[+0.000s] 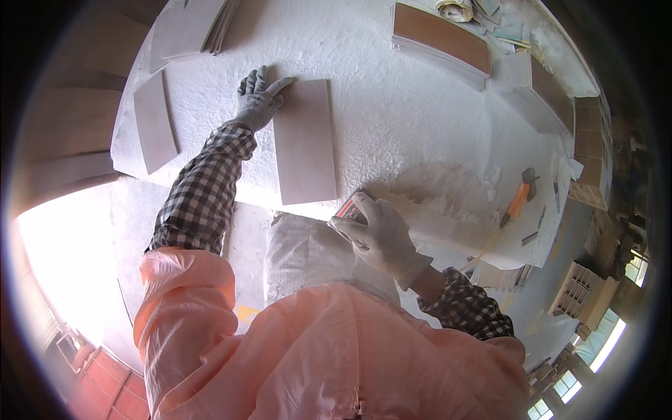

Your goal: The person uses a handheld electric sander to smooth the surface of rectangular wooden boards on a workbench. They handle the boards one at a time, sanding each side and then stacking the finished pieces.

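Note:
A flat rectangular board (307,147) lies on the dusty white-covered worktable (367,121) in front of me, its near end by the table's front edge. My left hand (259,105), in a grey-white glove, is at the board's far left corner with fingers apart. Its thumb side meets the corner, and nothing is held in it. My right hand (386,239), gloved too, grips a small block with a red edge (348,209). That block is off the board's near right corner, at the table edge; the fingers cover most of it.
Another board (156,123) lies at left, below a stack of boards (189,29). A brown-topped stack (441,39) and another stack (548,94) stand at far right. An orange-handled tool (517,202) with a cord lies near the right edge. Cartons (588,139) stand beyond.

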Demonstrator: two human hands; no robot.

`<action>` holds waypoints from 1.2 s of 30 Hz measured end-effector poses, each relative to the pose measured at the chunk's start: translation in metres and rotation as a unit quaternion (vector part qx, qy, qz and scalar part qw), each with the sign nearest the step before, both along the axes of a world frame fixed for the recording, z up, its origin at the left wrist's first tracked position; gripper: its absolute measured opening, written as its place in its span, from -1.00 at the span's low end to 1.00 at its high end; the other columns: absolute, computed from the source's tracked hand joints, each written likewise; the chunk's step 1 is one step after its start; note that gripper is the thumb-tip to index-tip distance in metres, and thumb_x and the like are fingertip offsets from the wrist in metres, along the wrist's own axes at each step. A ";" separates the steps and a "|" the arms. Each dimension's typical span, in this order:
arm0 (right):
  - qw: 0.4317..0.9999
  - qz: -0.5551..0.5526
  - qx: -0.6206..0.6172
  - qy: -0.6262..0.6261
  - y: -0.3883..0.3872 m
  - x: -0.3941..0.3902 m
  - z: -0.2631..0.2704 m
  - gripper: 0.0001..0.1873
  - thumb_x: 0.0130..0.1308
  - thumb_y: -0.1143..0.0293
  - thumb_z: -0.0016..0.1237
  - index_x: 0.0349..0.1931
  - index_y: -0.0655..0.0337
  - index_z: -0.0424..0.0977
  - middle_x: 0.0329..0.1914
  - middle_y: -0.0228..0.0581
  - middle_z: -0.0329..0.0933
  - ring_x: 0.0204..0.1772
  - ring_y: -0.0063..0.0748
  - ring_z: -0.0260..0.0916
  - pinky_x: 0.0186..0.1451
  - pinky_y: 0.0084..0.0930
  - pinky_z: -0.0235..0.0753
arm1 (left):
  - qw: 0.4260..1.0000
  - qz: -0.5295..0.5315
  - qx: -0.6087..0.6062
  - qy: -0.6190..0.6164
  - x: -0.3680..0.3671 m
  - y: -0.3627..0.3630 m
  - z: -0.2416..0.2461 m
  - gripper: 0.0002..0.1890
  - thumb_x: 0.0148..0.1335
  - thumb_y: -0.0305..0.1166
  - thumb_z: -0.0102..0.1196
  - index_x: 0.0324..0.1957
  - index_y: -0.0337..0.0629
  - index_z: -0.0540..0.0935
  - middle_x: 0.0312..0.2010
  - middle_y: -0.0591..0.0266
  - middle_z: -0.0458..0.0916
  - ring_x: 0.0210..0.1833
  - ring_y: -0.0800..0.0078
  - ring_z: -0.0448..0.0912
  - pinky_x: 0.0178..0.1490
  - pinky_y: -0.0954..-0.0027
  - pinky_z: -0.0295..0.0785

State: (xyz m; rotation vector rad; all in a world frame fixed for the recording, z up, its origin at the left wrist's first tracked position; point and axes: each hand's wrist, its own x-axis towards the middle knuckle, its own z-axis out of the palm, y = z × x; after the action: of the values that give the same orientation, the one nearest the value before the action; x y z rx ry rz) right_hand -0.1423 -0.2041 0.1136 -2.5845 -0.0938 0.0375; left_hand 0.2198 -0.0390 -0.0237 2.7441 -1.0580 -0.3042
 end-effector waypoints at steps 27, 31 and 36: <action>0.630 -0.332 0.702 0.000 -0.108 -0.046 -0.130 -0.43 0.48 0.37 0.05 0.47 0.17 0.33 0.38 -0.32 0.44 0.38 -0.43 0.41 0.38 -0.37 0.50 | 0.925 0.184 -0.326 -0.066 -0.214 0.047 0.023 -0.55 0.30 -0.63 0.28 0.23 -0.25 0.63 0.03 0.14 0.73 0.02 0.42 0.71 0.14 0.38 0.62; 0.627 -0.351 0.695 -0.011 -0.108 -0.057 -0.143 -0.45 0.50 0.33 0.03 0.47 0.16 0.34 0.40 -0.32 0.43 0.40 -0.42 0.40 0.39 -0.36 0.49 | 0.600 0.413 -0.591 0.347 -0.156 0.041 0.052 -0.75 0.52 -0.27 0.20 0.08 -0.18 0.71 -0.23 0.44 0.70 -0.30 0.68 0.60 -0.17 0.49 0.60; 0.609 -0.391 0.690 -0.015 -0.099 -0.068 -0.147 -0.46 0.52 0.31 0.01 0.46 0.18 0.35 0.39 -0.30 0.45 0.40 -0.39 0.41 0.41 -0.34 0.47 | 0.499 0.320 -0.676 0.437 0.003 0.075 0.086 -0.75 0.58 -0.24 0.09 0.12 -0.13 0.60 0.01 0.26 0.72 0.05 0.43 0.72 0.11 0.31 0.71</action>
State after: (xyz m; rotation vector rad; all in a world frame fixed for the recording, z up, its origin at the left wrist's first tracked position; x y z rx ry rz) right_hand -0.2108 -0.3030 -0.0332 -0.8683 0.7221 -0.2905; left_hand 0.2225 0.0362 0.0622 0.9819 0.1858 -0.3879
